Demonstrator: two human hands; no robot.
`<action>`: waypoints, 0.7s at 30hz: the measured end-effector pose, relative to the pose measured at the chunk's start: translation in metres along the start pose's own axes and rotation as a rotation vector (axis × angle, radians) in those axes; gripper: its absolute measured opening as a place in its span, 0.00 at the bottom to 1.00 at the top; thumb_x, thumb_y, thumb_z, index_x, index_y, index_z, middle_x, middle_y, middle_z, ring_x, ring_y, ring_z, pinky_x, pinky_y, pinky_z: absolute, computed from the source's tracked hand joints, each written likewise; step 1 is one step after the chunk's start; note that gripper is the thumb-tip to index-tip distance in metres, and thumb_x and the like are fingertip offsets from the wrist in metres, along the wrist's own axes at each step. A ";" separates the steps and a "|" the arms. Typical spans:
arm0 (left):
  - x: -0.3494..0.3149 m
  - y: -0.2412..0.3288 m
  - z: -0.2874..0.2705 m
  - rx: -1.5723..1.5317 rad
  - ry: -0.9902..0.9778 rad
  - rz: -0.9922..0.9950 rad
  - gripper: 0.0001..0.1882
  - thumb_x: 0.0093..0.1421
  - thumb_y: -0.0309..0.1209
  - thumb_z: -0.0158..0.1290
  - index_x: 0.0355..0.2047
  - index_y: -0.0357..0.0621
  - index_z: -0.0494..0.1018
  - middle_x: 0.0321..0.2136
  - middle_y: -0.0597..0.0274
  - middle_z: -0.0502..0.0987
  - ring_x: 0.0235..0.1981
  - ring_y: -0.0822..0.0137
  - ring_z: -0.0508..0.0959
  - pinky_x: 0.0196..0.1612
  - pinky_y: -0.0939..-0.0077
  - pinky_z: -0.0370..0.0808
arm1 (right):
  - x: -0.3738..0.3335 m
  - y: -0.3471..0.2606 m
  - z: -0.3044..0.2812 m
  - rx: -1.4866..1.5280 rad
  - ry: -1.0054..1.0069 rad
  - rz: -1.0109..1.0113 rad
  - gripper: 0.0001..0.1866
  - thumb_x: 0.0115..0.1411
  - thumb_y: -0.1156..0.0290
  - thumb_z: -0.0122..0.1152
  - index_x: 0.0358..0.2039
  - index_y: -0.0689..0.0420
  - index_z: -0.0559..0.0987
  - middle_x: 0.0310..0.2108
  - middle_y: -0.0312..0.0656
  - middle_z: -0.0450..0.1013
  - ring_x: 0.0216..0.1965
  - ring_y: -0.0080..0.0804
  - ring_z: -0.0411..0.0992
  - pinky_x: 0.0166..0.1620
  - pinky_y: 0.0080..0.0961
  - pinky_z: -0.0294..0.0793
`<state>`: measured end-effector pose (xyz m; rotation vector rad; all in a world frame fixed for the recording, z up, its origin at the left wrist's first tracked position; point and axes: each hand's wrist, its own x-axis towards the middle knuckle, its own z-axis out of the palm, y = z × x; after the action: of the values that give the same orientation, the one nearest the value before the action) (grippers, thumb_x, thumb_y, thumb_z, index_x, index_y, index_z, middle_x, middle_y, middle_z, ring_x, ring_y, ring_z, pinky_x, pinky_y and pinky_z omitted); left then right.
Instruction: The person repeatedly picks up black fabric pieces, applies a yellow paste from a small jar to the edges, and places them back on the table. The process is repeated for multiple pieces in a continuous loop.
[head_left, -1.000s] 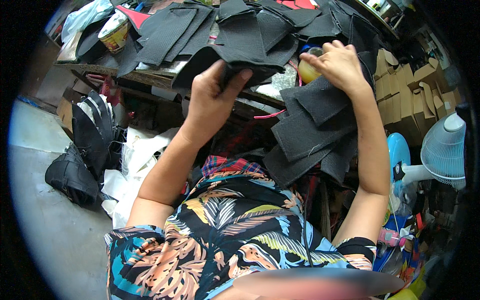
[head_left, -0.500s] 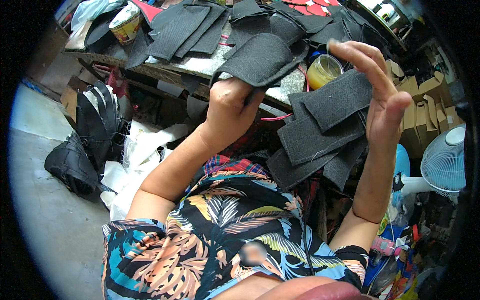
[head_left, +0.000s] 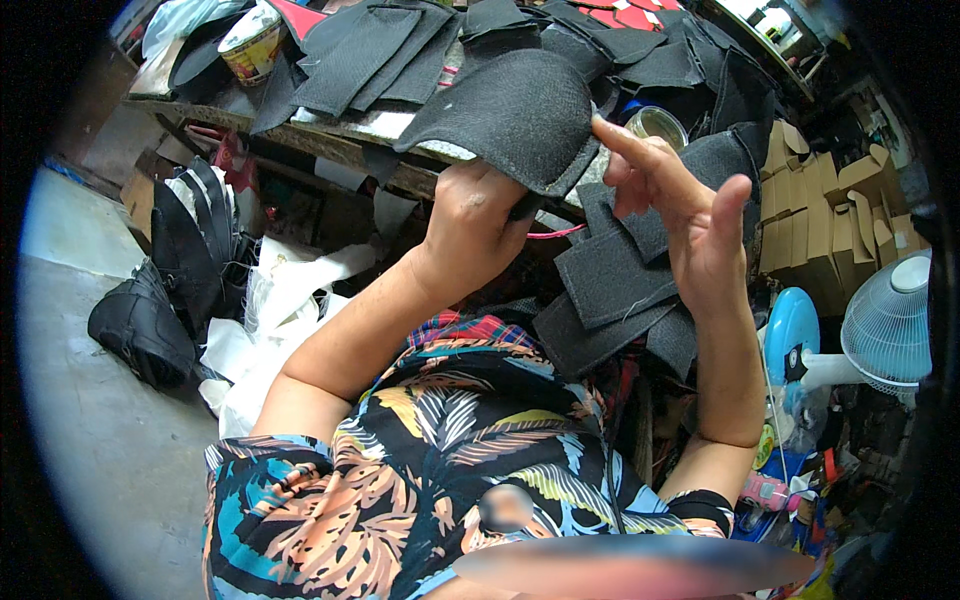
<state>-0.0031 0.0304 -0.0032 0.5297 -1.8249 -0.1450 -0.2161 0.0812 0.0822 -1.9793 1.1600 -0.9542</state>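
My left hand (head_left: 476, 215) is closed on a curved black fabric piece (head_left: 510, 110), shaped like a slipper upper, and holds it raised at the table's near edge. Its fingers are partly hidden under the piece. My right hand (head_left: 675, 200) has its index finger stretched out, with the fingertip at the piece's right edge. The thumb stands apart and the other fingers are bent, with nothing seen in them. Just behind that hand is a clear round cup (head_left: 658, 126). Flat black fabric pieces (head_left: 610, 275) lie overlapping below and beside the hand.
More black pieces (head_left: 370, 60) are piled across the worktable (head_left: 330, 130), beside a printed tub (head_left: 248, 50). At the right are cardboard boxes (head_left: 835, 210) and a fan (head_left: 890, 320). White cloth scraps (head_left: 265, 345) and a black bag-like item (head_left: 145, 325) lie at the left.
My right hand has moved left from beside the cup to the edge of the held piece. The piece has tilted and shows more of its surface. My left hand has shifted slightly.
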 end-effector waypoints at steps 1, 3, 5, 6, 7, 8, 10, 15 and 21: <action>0.000 0.001 0.000 -0.008 0.004 -0.007 0.13 0.44 0.20 0.59 0.33 0.39 0.76 0.28 0.47 0.76 0.29 0.42 0.77 0.33 0.52 0.72 | -0.001 -0.004 0.001 0.019 0.005 0.001 0.62 0.58 0.20 0.09 0.64 0.59 0.72 0.42 0.38 0.70 0.39 0.28 0.65 0.45 0.25 0.61; 0.001 0.002 0.000 -0.023 0.008 -0.018 0.11 0.45 0.20 0.60 0.33 0.38 0.76 0.27 0.47 0.76 0.29 0.43 0.77 0.32 0.53 0.72 | -0.007 -0.013 0.006 -0.192 0.004 -0.063 0.62 0.58 0.19 0.12 0.62 0.60 0.74 0.42 0.41 0.70 0.40 0.29 0.66 0.45 0.26 0.63; 0.002 0.003 0.001 -0.009 -0.020 -0.053 0.10 0.47 0.20 0.60 0.32 0.38 0.75 0.27 0.47 0.76 0.29 0.43 0.77 0.32 0.54 0.72 | -0.012 -0.019 0.014 -0.308 0.026 -0.125 0.61 0.57 0.17 0.20 0.59 0.62 0.76 0.42 0.46 0.70 0.41 0.34 0.68 0.44 0.28 0.66; 0.003 0.003 0.001 -0.031 -0.008 -0.055 0.10 0.48 0.20 0.61 0.32 0.38 0.75 0.27 0.47 0.76 0.28 0.44 0.77 0.31 0.54 0.72 | -0.013 -0.021 0.016 -0.450 0.008 -0.227 0.59 0.57 0.18 0.26 0.58 0.62 0.77 0.42 0.48 0.71 0.42 0.36 0.70 0.44 0.29 0.68; 0.004 0.003 0.001 -0.031 -0.020 -0.064 0.10 0.48 0.20 0.61 0.32 0.38 0.75 0.27 0.47 0.76 0.28 0.44 0.77 0.31 0.54 0.72 | -0.015 -0.023 0.017 -0.558 0.005 -0.285 0.58 0.57 0.19 0.26 0.56 0.62 0.78 0.42 0.48 0.71 0.41 0.37 0.71 0.44 0.30 0.68; 0.006 0.003 0.002 -0.060 -0.005 -0.058 0.09 0.49 0.21 0.61 0.32 0.38 0.75 0.27 0.47 0.76 0.28 0.44 0.77 0.31 0.54 0.72 | -0.014 -0.022 0.016 -0.684 0.003 -0.387 0.56 0.58 0.20 0.29 0.54 0.61 0.79 0.42 0.48 0.71 0.40 0.38 0.71 0.44 0.31 0.68; 0.007 0.004 0.002 -0.050 -0.004 -0.033 0.10 0.49 0.21 0.61 0.32 0.38 0.74 0.27 0.48 0.76 0.28 0.44 0.77 0.31 0.54 0.72 | -0.012 -0.020 0.014 -0.658 0.092 -0.412 0.50 0.58 0.22 0.36 0.51 0.58 0.81 0.40 0.46 0.72 0.37 0.39 0.72 0.43 0.33 0.68; 0.004 0.005 -0.001 0.027 -0.043 0.045 0.11 0.46 0.20 0.61 0.32 0.38 0.74 0.27 0.48 0.75 0.28 0.44 0.77 0.30 0.54 0.72 | -0.004 -0.015 0.010 -0.362 0.276 -0.291 0.50 0.60 0.23 0.33 0.51 0.59 0.81 0.39 0.46 0.73 0.35 0.38 0.72 0.39 0.31 0.69; 0.001 0.003 -0.001 0.019 -0.124 -0.006 0.12 0.45 0.19 0.60 0.32 0.38 0.74 0.27 0.47 0.76 0.29 0.43 0.77 0.31 0.54 0.73 | -0.009 -0.019 0.027 -0.709 0.060 -0.462 0.54 0.56 0.21 0.35 0.57 0.60 0.79 0.33 0.45 0.71 0.30 0.39 0.71 0.35 0.30 0.69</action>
<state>-0.0037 0.0329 -0.0009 0.5493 -1.9468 -0.1678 -0.1885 0.1014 0.0810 -2.8968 1.2023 -0.8932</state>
